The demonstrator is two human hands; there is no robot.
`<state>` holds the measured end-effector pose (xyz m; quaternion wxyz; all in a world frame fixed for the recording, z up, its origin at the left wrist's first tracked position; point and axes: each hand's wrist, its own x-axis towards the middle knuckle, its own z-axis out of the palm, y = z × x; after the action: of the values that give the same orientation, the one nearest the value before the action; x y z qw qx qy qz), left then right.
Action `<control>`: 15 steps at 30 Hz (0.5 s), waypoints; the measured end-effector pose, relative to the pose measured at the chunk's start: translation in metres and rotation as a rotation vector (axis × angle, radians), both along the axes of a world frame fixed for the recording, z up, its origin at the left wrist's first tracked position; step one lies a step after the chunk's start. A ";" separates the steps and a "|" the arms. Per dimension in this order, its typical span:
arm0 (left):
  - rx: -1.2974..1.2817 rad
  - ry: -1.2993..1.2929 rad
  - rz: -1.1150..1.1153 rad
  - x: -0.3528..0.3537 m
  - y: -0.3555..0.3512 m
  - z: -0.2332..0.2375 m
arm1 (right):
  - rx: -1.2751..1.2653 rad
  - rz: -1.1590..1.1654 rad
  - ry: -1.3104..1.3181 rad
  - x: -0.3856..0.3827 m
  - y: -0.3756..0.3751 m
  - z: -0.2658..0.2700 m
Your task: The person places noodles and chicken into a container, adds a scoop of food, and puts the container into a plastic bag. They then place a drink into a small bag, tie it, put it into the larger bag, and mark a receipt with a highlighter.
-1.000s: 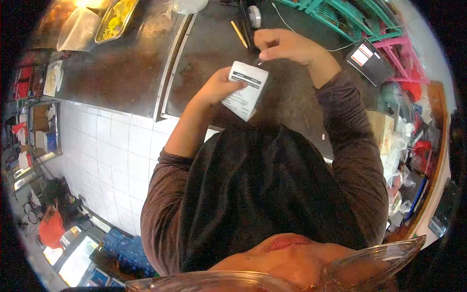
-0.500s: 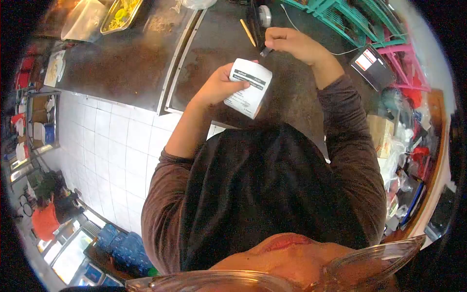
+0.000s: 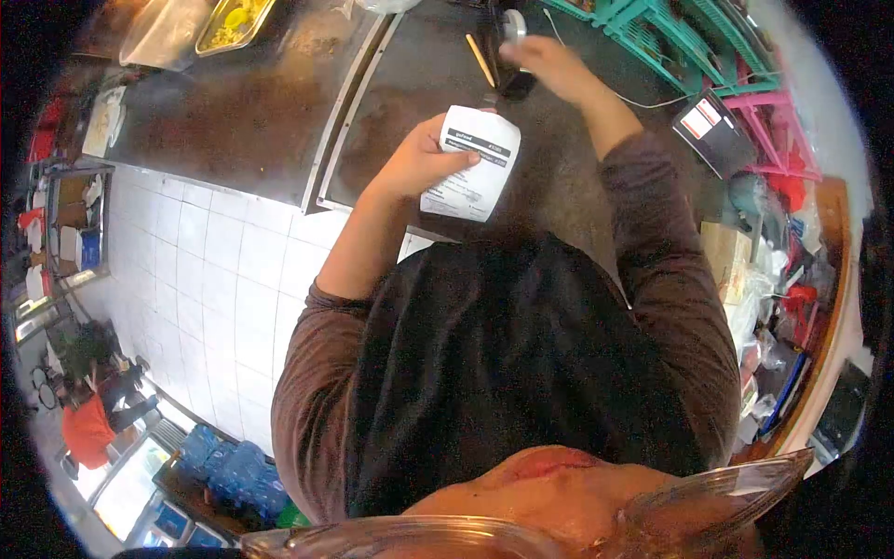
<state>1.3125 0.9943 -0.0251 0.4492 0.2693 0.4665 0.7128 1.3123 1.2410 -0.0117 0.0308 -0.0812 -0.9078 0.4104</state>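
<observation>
My left hand [image 3: 419,160] grips a white printed receipt [image 3: 470,191], thumb across its front near the dark header bands. At the receipt's top edge a small dark piece [image 3: 490,100] shows. Farther forward, my right hand [image 3: 548,67] is over the counter, its fingers smeared by motion; whether it holds anything I cannot tell. Its fingertips overlap a light round roll [image 3: 513,25] beside a black object [image 3: 518,86]. Just left of these lies a thin yellowish stick [image 3: 480,61].
The dark counter [image 3: 233,126] spans the front, split by a metal-edged seam. A metal tray of yellow food [image 3: 233,26] sits at far left. Teal crates [image 3: 652,47], a black box with a white label [image 3: 710,130] and a pink rack [image 3: 778,130] stand at right.
My right hand has moved forward, away from the receipt toward the roll, after pinching a small dark piece near the receipt's top. The receipt has shifted slightly left in my left hand.
</observation>
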 end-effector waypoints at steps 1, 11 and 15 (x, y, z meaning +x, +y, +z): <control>0.022 -0.003 0.014 0.001 0.000 0.001 | 0.138 -0.158 -0.022 -0.009 0.019 -0.018; 0.028 0.068 0.173 0.000 -0.037 -0.001 | -0.644 -0.546 -0.134 -0.012 0.018 -0.070; -0.088 0.218 0.209 0.003 -0.055 -0.001 | -1.056 -0.471 0.081 0.004 0.036 -0.096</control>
<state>1.3152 0.9392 -0.0258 0.3306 0.2750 0.5689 0.7011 1.3166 1.2774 -0.1076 0.1115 -0.2696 -0.5356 0.7925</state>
